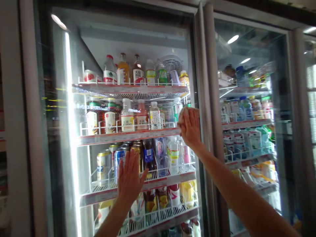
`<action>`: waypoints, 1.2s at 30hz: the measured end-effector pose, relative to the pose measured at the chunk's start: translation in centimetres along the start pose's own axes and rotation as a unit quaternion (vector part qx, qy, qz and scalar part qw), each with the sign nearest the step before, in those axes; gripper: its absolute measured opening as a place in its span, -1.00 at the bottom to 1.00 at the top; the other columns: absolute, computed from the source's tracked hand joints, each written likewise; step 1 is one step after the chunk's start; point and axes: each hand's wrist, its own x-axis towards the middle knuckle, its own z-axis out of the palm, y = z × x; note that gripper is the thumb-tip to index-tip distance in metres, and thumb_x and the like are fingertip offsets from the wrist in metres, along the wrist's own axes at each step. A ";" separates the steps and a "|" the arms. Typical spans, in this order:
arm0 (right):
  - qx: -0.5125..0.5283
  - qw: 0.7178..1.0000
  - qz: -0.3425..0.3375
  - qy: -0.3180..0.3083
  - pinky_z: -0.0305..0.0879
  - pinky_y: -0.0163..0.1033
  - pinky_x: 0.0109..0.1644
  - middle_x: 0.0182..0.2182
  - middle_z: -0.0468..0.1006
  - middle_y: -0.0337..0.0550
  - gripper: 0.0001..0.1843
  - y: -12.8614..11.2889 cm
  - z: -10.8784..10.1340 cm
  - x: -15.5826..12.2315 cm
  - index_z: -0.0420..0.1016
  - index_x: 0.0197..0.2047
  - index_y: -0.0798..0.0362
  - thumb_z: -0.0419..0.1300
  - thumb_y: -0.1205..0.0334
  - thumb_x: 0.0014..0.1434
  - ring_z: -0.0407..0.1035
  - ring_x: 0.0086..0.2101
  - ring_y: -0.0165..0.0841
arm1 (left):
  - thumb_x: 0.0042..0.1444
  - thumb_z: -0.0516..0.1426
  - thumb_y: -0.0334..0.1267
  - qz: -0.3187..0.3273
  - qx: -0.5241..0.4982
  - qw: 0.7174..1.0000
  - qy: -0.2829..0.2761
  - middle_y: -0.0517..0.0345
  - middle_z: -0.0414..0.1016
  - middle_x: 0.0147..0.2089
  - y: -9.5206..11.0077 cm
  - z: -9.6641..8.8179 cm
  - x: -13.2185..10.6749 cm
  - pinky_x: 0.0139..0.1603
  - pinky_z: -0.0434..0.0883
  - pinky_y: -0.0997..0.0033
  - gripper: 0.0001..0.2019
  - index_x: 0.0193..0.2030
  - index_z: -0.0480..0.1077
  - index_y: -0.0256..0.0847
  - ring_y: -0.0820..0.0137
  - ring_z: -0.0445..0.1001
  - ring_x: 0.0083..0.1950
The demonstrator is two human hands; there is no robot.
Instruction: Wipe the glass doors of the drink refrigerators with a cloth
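Note:
A tall glass door [158, 42] of a drinks fridge stands shut in front of me. My right hand [191, 130] presses a pale cloth [184, 115] against the glass near the door's right edge, at the height of the second shelf. The palm hides much of the cloth. Lower and to the left, my left hand [130, 179] is raised with its fingers stretched out, in front of the cans on the third shelf. It holds nothing; whether its palm touches the glass I cannot tell.
Bottles and cans fill wire shelves [133, 136] behind the glass. A grey upright frame [209, 82] divides this door from a second glass door [249, 36] on the right. A bright light strip [70, 131] runs down the left side.

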 end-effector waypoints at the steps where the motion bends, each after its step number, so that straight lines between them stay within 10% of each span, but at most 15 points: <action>1: 0.007 1.000 -0.009 0.001 -0.05 0.16 0.31 0.38 -0.25 -0.11 -0.32 -0.2 -0.5 -2.6 -0.38 0.39 -0.03 -0.14 0.23 0.29 -0.27 0.33 -0.12 | 0.22 -0.04 -0.10 0.003 -0.001 1.000 -0.002 -0.14 -0.11 0.40 -0.1 0.1 -0.5 0.39 -0.17 0.11 -0.31 0.38 -0.23 -0.34 0.23 -0.25 0.43; 5: 0.015 0.996 -0.076 -0.034 -0.01 0.16 0.29 0.37 -0.21 -0.10 -0.32 -0.2 -2.1 -11.3 -0.30 0.39 -0.03 -0.12 0.28 0.25 -0.25 0.32 -0.13 | 0.21 -0.01 -0.10 0.016 -0.002 1.000 -0.003 -0.13 -0.10 0.40 -0.3 0.7 -1.2 0.38 -0.14 0.13 -0.29 0.38 -0.24 -0.34 0.22 -0.25 0.43; 11: -0.004 0.998 0.066 0.016 -0.09 0.25 0.28 0.35 -0.10 0.01 -0.31 -2.9 -0.6 -7.0 -0.33 0.39 0.00 -0.12 0.28 0.26 -0.19 0.31 -0.07 | 0.20 0.00 -0.08 0.019 0.002 1.000 0.008 -0.16 -0.09 0.39 -0.4 1.4 -1.2 0.38 -0.17 0.11 -0.27 0.38 -0.25 -0.35 0.22 -0.28 0.43; 17: 0.076 0.970 -0.195 -0.127 -0.21 0.11 0.34 0.31 0.07 -0.13 -0.32 -8.5 -0.3 -9.0 -0.20 0.37 -0.07 -0.03 0.25 0.24 -0.17 0.31 -0.23 | 0.21 -0.01 -0.10 0.028 -0.012 1.000 -0.006 -0.13 -0.04 0.38 -1.8 0.3 -2.2 0.37 -0.10 0.15 -0.30 0.38 -0.24 -0.30 0.27 -0.22 0.43; 23: 0.017 0.999 0.030 0.016 -0.18 0.18 0.30 0.32 0.02 0.04 -0.33 -7.5 0.1 -5.8 -0.29 0.39 0.05 -0.11 0.30 0.27 -0.23 0.32 -0.17 | 0.22 -0.02 -0.10 -0.028 0.011 1.000 0.000 -0.16 -0.04 0.38 -3.2 -1.0 -4.0 0.36 -0.04 0.13 -0.31 0.38 -0.23 -0.32 0.25 -0.16 0.42; 28: 0.113 0.942 -0.292 -0.121 -0.36 0.03 0.38 0.30 0.11 -0.23 -0.38 -11.8 -0.3 -7.3 -0.12 0.36 -0.07 -0.07 0.25 0.26 -0.24 0.32 -0.33 | 0.22 -0.02 -0.13 -0.021 0.023 0.999 -0.013 -0.17 0.03 0.36 -3.8 -1.8 -4.8 0.36 -0.02 0.13 -0.33 0.37 -0.20 -0.32 0.24 -0.13 0.42; 33: 0.065 0.996 -0.044 -0.042 -0.26 0.17 0.34 0.32 0.03 -0.07 -0.35 -9.4 0.2 -3.9 -0.28 0.38 -0.03 -0.12 0.28 0.29 -0.20 0.32 -0.22 | 0.23 -0.05 -0.12 -0.020 0.037 0.998 -0.038 -0.16 0.05 0.35 -4.7 -2.5 -6.6 0.37 -0.06 0.14 -0.35 0.37 -0.18 -0.33 0.26 -0.15 0.42; 36: 0.074 0.991 -0.092 -0.057 -0.23 0.15 0.34 0.32 0.04 -0.08 -0.34 -9.4 -0.1 -5.0 -0.28 0.38 -0.03 -0.11 0.31 0.28 -0.22 0.32 -0.22 | 0.25 -0.09 -0.09 -0.021 0.038 0.998 -0.046 -0.16 0.03 0.36 -4.8 -2.6 -7.1 0.37 -0.07 0.12 -0.36 0.37 -0.21 -0.33 0.27 -0.18 0.43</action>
